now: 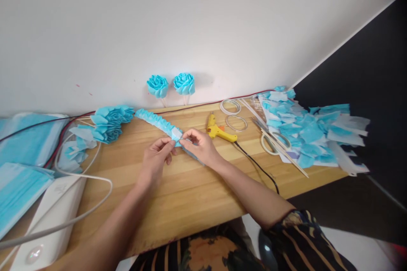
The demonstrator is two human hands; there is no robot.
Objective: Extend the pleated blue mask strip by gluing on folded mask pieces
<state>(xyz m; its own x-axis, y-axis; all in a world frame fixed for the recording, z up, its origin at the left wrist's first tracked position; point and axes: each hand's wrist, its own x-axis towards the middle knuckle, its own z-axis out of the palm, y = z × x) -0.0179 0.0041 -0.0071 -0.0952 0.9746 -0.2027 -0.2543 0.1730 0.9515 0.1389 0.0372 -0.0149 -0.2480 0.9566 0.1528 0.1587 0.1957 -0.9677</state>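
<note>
A long strip of blue pleated fabric (159, 122) lies slantwise on the wooden table, its near end between my hands. My left hand (159, 152) pinches that end from the left with thumb and fingertips. From the right, my right hand (199, 146) pinches the same end, its fingers closed at a pale patch. Part of the strip runs on beneath my right hand. Close by on the right lies a yellow hot glue gun (221, 130), touched by neither hand.
Two blue fabric flowers on sticks (184, 84) lean at the wall; more flowers (111, 123) lie left. Blue face masks (28, 139) and a white power strip (47, 224) with cables fill the left. Tape rolls (230, 106), scissors (270, 146), sticks (286, 154) and blue scraps (305, 131) lie right.
</note>
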